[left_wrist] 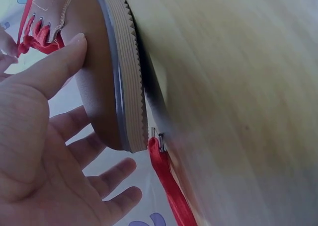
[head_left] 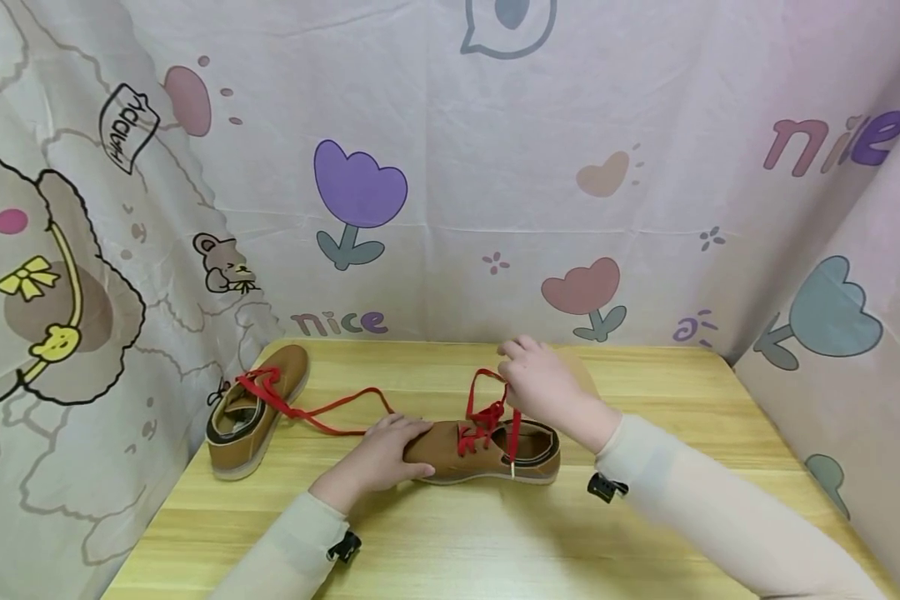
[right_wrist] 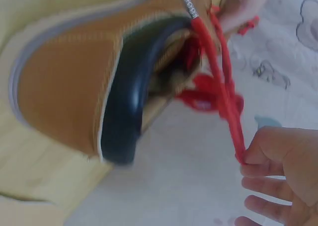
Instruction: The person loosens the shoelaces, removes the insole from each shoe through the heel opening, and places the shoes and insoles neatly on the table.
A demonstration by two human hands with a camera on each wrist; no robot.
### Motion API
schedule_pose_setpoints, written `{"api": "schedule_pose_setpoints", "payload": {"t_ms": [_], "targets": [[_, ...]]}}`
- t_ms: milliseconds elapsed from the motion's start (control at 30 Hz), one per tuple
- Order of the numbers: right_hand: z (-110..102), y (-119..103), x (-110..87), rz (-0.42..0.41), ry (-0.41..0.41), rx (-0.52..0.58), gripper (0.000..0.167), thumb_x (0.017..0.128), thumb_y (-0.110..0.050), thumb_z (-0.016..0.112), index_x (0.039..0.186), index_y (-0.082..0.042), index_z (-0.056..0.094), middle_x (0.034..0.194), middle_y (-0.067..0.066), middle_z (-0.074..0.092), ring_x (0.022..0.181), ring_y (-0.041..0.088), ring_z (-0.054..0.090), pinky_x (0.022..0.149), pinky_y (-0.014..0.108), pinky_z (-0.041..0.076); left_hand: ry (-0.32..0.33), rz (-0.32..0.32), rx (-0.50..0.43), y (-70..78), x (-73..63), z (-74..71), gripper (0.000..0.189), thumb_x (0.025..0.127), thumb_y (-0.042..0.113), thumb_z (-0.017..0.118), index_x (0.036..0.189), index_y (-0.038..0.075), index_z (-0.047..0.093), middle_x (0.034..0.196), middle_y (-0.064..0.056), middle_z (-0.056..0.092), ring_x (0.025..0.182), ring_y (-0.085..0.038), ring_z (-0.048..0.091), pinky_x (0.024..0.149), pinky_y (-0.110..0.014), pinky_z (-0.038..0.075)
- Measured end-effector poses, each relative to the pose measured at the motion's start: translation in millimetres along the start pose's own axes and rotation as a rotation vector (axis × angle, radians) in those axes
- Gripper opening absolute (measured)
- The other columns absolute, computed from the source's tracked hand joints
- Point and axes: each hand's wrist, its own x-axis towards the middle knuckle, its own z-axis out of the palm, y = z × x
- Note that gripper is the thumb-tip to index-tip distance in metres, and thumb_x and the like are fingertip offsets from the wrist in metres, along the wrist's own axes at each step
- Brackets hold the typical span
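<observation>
A brown shoe [head_left: 442, 446] with red laces [head_left: 487, 417] lies sideways in front of the person, toe to the left. My left hand [head_left: 382, 454] holds its toe, thumb [left_wrist: 74, 52] on the near side and fingers round the far side. Above the heel, my right hand [head_left: 543, 383] pinches a raised red shoelace [right_wrist: 233, 121] between thumb and forefinger. The lace's tipped end hangs down over the shoe opening [right_wrist: 169, 82]. The other fingers of that hand are loosely bent beside the lace.
A second brown shoe [head_left: 258, 417] stands at the table's left, its toe pointing away. From it a long red lace [head_left: 337, 417] trails to the left hand. Behind the right hand, a tan object [head_left: 579, 371] is partly hidden. Printed curtains [head_left: 457, 250] surround the wooden table [head_left: 667, 500].
</observation>
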Motion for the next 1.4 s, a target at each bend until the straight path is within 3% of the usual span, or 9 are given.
{"api": "schedule_pose_setpoints", "payload": {"t_ms": [200, 333, 567, 700, 800, 933, 1167, 1400], "targets": [[-3.7, 30.2, 5.6, 0.05, 0.08, -0.14, 0.008, 0.078, -0.008, 0.072, 0.086, -0.008, 0.075, 0.115, 0.01, 0.067, 0.106, 0.031, 0.058, 0.074, 0.041, 0.053, -0.003, -0.002, 0.002, 0.3, 0.4, -0.6, 0.069, 0.087, 0.041, 0.078, 0.145, 0.013, 0.054, 0.146, -0.013, 0.052, 0.139, -0.045, 0.035, 0.11, -0.067, 0.027], [-5.5, 55.2, 10.0, 0.101, 0.09, -0.184, 0.013, 0.081, -0.011, 0.073, 0.093, -0.006, 0.074, 0.117, 0.012, 0.066, 0.106, 0.033, 0.057, 0.071, 0.044, 0.053, -0.005, -0.002, -0.002, 1.1, 0.2, -1.1, 0.069, 0.087, 0.04, 0.078, 0.145, 0.012, 0.054, 0.146, -0.014, 0.052, 0.139, -0.046, 0.035, 0.11, -0.067, 0.027], [5.1, 95.6, 9.0, 0.301, 0.076, -0.1, 0.014, 0.089, -0.013, 0.071, 0.098, -0.002, 0.07, 0.115, 0.015, 0.063, 0.104, 0.037, 0.055, 0.07, 0.049, 0.051, -0.016, 0.0, -0.008, 1.6, 0.2, -0.8, 0.07, 0.088, 0.041, 0.077, 0.146, 0.011, 0.053, 0.147, -0.015, 0.051, 0.14, -0.046, 0.033, 0.111, -0.067, 0.025], [15.7, 100.0, 4.8, 0.343, 0.047, -0.03, 0.012, 0.095, -0.013, 0.064, 0.095, -0.003, 0.07, 0.114, 0.015, 0.062, 0.099, 0.038, 0.054, 0.067, 0.05, 0.051, -0.018, 0.007, 0.002, 0.8, 0.6, 0.3, 0.07, 0.088, 0.041, 0.077, 0.146, 0.011, 0.053, 0.147, -0.014, 0.051, 0.14, -0.046, 0.034, 0.11, -0.067, 0.026], [21.2, 94.0, 4.2, 0.322, 0.026, -0.019, 0.014, 0.097, -0.014, 0.06, 0.094, -0.004, 0.07, 0.112, 0.014, 0.062, 0.097, 0.038, 0.054, 0.066, 0.051, 0.051, -0.014, 0.008, 0.004, 0.3, 0.6, 0.2, 0.07, 0.088, 0.041, 0.077, 0.145, 0.011, 0.053, 0.147, -0.014, 0.051, 0.14, -0.046, 0.034, 0.11, -0.067, 0.026], [20.8, 79.4, 5.4, 0.24, 0.02, -0.008, 0.01, 0.094, -0.013, 0.065, 0.092, -0.006, 0.072, 0.112, 0.014, 0.062, 0.095, 0.036, 0.055, 0.066, 0.048, 0.053, -0.009, 0.001, -0.001, 0.3, 0.0, -0.8, 0.069, 0.087, 0.041, 0.077, 0.145, 0.011, 0.054, 0.147, -0.014, 0.051, 0.14, -0.046, 0.034, 0.111, -0.066, 0.026], [18.9, 51.1, -0.8, 0.099, -0.076, 0.066, 0.008, 0.086, -0.016, 0.078, 0.092, -0.011, 0.074, 0.116, 0.015, 0.064, 0.103, 0.035, 0.058, 0.083, 0.046, 0.054, -0.007, -0.01, -0.004, 1.2, -0.6, -1.8, 0.07, 0.087, 0.04, 0.077, 0.146, 0.011, 0.053, 0.148, -0.014, 0.051, 0.14, -0.046, 0.033, 0.111, -0.066, 0.025], [20.5, 34.9, -11.3, -0.045, -0.076, 0.091, 0.007, 0.086, -0.018, 0.078, 0.09, -0.014, 0.074, 0.116, 0.012, 0.066, 0.101, 0.03, 0.061, 0.078, 0.042, 0.056, -0.01, -0.002, -0.003, 1.6, -0.6, -1.7, 0.069, 0.088, 0.04, 0.077, 0.146, 0.011, 0.053, 0.148, -0.014, 0.05, 0.14, -0.047, 0.033, 0.11, -0.067, 0.025]]}}
